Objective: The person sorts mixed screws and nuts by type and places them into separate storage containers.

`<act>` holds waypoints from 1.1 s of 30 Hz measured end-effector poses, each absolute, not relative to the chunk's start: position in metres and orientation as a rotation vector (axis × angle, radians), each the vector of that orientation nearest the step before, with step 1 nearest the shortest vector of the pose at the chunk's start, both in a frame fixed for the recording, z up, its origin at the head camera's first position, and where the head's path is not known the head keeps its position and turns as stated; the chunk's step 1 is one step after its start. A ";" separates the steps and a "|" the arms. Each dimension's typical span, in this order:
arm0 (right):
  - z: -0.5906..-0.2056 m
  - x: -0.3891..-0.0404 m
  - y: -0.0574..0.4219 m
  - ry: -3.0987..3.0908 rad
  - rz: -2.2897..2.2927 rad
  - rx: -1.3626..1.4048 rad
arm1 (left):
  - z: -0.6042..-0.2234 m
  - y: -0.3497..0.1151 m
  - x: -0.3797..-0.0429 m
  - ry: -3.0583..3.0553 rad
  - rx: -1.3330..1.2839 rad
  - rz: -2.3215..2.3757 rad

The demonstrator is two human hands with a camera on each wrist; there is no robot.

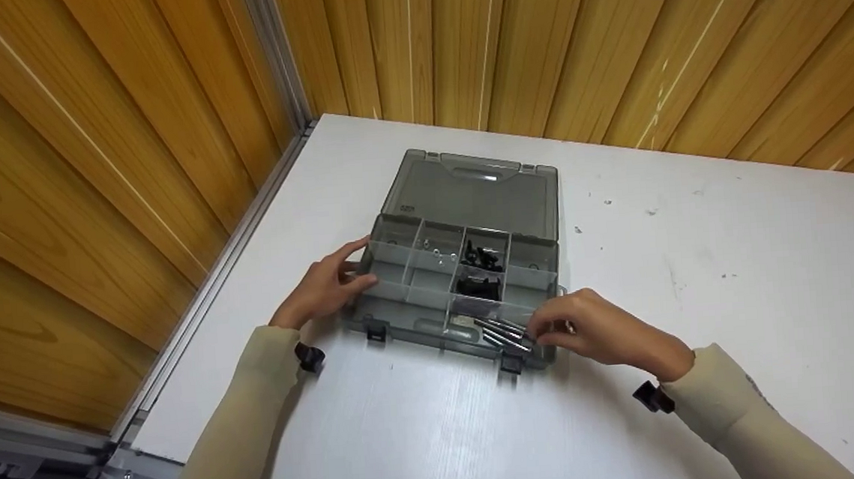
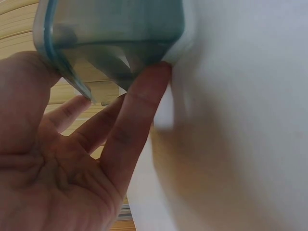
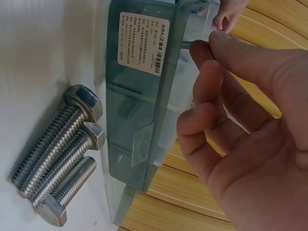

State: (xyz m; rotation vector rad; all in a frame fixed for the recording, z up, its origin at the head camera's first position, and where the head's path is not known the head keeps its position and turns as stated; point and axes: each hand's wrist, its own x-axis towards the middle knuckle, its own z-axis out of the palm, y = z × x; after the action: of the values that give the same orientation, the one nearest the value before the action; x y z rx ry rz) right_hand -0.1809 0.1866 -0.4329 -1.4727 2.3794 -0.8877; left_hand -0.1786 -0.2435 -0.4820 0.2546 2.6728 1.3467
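A grey translucent organizer box lies with its lid folded back. My left hand holds its left end, thumb over the rim and fingers at the outer wall. At the front right corner, my right hand pinches a bolt, mostly hidden by the fingertips. Several silver bolts lie in the front right compartment. In the right wrist view, three hex bolts rest on the white table beside the box; my right hand mostly hides them in the head view.
Other compartments hold black parts and small clear or shiny pieces. Two dark latches hang at the box's front. The white table meets wood-look panels at the back and left.
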 end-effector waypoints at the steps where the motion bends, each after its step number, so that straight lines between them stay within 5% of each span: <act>1: -0.433 -0.181 0.185 2.389 -0.879 -1.475 | -0.482 -0.243 -0.179 2.672 0.255 1.349; 33: -0.442 -0.176 0.176 2.516 -0.633 -1.481 | -0.486 -0.245 -0.180 2.675 0.262 1.356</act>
State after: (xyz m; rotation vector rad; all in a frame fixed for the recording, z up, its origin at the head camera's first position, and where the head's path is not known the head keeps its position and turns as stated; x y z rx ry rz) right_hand -0.1758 0.1763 -0.4421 -1.4805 2.5157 -0.6330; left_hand -0.1800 -0.2450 -0.4863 0.2624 2.6752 1.3559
